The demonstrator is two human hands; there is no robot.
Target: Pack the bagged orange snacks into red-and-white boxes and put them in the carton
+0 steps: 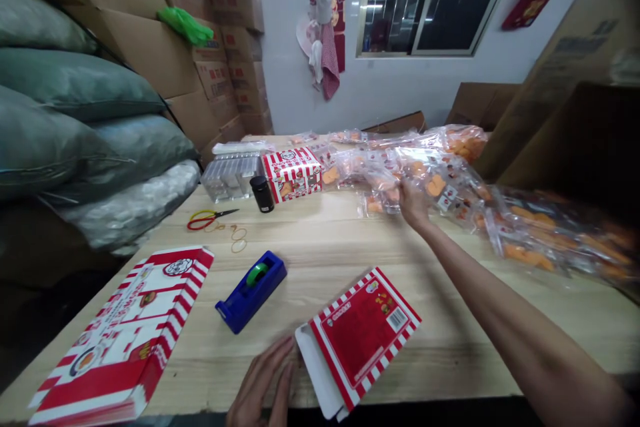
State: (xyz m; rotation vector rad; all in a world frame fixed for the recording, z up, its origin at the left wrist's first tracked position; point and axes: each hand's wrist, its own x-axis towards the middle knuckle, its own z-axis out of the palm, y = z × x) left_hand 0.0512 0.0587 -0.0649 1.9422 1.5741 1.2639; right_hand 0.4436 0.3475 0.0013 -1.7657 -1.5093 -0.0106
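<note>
Wooden table (320, 247) among stacked cardboard boxes (165, 53)

In the head view, green-grey sacks (75, 87) are piled beyond the table's left edge, with the boxes rising behind them. A checked cloth (329, 63) hangs on the white wall beside a barred window (430, 0). Along the far edge stand a clear tray (230, 177), a red-and-white printed box (293, 173) and a black jar (262, 193). Red-handled scissors (213, 219) and rubber bands (239, 239) lie just nearer, and a blue tape dispenser (251, 291) sits mid-table. A flattened striped carton (120, 340) occupies the near left corner.

Orange snack packets (530, 233) heap across the far right corner and spill along the right edge. The right hand (414, 203) reaches into them, its fingers curled and touching the nearest packets; blur hides whether they pinch one. At the near edge, the left hand (260, 380) stands open, fingers slightly spread and empty, just beside a red carton (363, 337) lying flat with one flap opened out. Whether they touch is unclear.
</note>
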